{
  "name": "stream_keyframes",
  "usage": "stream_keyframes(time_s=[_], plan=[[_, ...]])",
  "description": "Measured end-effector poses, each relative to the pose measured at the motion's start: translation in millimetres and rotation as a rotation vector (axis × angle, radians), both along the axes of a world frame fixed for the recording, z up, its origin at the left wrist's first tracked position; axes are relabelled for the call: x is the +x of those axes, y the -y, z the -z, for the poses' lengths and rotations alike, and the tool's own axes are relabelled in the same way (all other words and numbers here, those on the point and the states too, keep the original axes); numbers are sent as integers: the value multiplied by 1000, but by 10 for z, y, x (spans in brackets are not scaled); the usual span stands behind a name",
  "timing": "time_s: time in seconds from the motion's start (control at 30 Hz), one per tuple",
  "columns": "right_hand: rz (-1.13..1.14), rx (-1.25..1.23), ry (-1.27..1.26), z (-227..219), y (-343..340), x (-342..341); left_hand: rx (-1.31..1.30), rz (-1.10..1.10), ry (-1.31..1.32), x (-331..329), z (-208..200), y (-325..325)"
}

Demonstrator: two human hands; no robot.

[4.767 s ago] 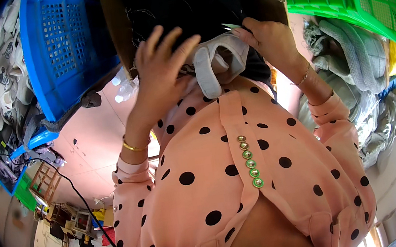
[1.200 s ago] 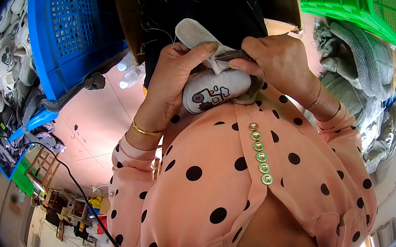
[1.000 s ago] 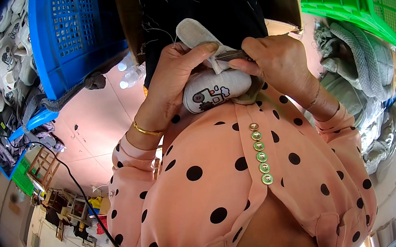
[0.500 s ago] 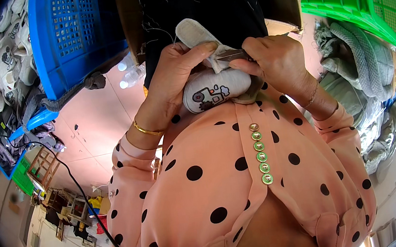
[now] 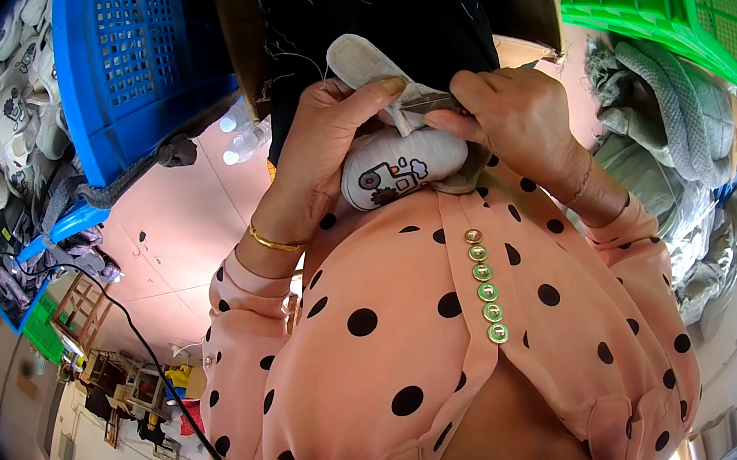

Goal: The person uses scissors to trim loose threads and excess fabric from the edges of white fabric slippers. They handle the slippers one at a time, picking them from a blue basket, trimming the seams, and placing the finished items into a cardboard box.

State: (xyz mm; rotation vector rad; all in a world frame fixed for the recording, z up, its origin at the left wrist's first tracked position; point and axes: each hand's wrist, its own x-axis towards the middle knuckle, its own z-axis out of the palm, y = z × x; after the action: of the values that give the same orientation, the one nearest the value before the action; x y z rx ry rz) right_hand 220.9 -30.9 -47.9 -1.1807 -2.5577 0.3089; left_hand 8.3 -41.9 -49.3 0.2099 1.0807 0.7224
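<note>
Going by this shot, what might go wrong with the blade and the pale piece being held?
1. The dark metal blade in the right hand points toward the left hand, close to its thumb, so a slip might nick it.
2. The blade lies against the bunched cloth of the pale fabric shoe, so a stray cut might damage it.

Cloth shoe [image 5: 447,153]: small, pale grey, held at upper centre of the frame, printed side facing downward.
Print [image 5: 392,180]: cartoon vehicle, dark wheels, pale puffs.
Strap [image 5: 360,59]: loose, rounded tip toward upper left.
Bladed tool [image 5: 434,104]: dark metal, partly hidden, at the cloth near the strap's base.
</note>
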Motion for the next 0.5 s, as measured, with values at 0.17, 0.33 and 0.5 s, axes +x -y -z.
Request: stream_keyframes(time_s=[0.17, 0.33, 0.5], plan=[[6, -4, 0, 9, 5, -10, 10, 2, -4, -3, 0, 9], [22, -13, -19, 56, 6, -2, 9, -1, 17, -2, 16, 14], [127, -254, -249, 56, -41, 51, -9, 2, 11, -7, 12, 15]])
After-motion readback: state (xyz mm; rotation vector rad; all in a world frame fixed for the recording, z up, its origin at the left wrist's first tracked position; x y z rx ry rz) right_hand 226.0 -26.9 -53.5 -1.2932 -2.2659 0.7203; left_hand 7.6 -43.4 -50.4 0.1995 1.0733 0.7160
